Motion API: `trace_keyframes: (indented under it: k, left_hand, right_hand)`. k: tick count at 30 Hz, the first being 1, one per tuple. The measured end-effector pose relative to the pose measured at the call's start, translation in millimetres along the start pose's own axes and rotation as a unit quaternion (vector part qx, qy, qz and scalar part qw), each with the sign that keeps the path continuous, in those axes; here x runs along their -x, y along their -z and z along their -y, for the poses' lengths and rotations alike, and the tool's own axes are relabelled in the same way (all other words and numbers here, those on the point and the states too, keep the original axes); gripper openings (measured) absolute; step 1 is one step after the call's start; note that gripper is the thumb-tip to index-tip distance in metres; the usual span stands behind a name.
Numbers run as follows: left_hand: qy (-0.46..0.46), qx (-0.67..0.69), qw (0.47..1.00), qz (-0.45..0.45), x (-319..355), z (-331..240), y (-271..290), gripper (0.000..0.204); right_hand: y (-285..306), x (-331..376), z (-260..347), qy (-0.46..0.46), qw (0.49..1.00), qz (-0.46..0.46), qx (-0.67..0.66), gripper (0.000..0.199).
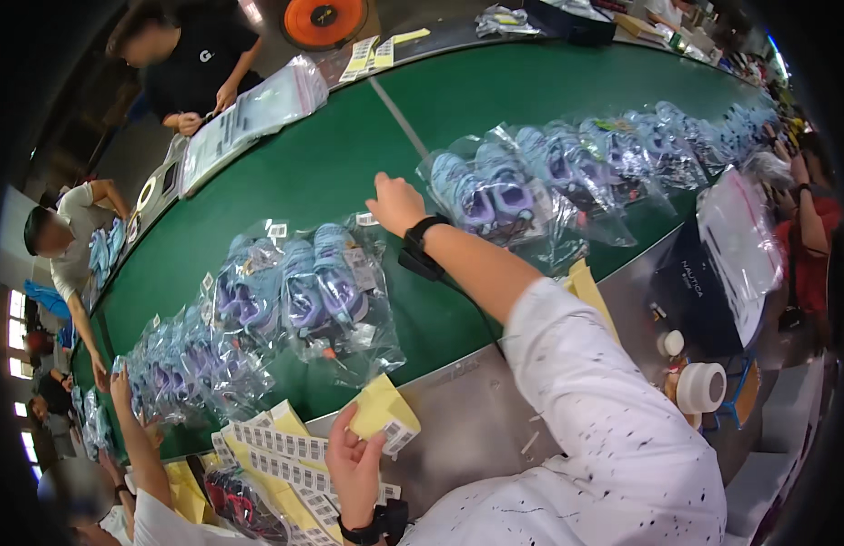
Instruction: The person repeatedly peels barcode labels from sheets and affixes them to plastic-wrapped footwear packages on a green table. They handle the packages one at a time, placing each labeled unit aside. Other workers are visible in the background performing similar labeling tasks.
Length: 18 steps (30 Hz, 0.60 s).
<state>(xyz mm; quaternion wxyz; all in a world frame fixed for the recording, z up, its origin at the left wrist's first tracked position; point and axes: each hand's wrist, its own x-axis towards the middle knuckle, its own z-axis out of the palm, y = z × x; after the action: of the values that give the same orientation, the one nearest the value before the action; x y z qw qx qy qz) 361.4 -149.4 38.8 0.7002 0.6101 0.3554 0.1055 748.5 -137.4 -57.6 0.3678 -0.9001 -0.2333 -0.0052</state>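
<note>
My right hand [396, 204] reaches out over the green belt [349, 155], a black watch on its wrist. Its fingers curl down onto the top edge of a clear bag of lilac-blue shoes [335, 287], next to a small white label [366, 219]. Its fingertips are hidden, so a pinch cannot be confirmed. Near the belt's metal front edge, my left hand [353, 464] holds a yellow backing sheet with white labels [385, 414] between thumb and fingers.
More bagged shoes run along the belt to the left [185, 359] and right [567, 168]. Label sheets [276, 446] lie by my left hand. Tape rolls [700, 387] and a dark box [695, 291] sit at right. Other people work around the belt.
</note>
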Motion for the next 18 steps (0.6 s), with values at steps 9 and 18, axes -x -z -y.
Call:
trace_keyframes:
  k: [9,18]
  left_hand:
    - [-0.034,0.043,0.995,-0.083,10,15,15,0.041]
    - [-0.089,0.007,0.995,-0.045,13,-9,-24,0.035]
  right_hand:
    - [132,29,-161,0.054,0.992,-0.116,0.005,0.049]
    - [66,106,-7,0.199,0.972,-0.080,-0.097,0.049]
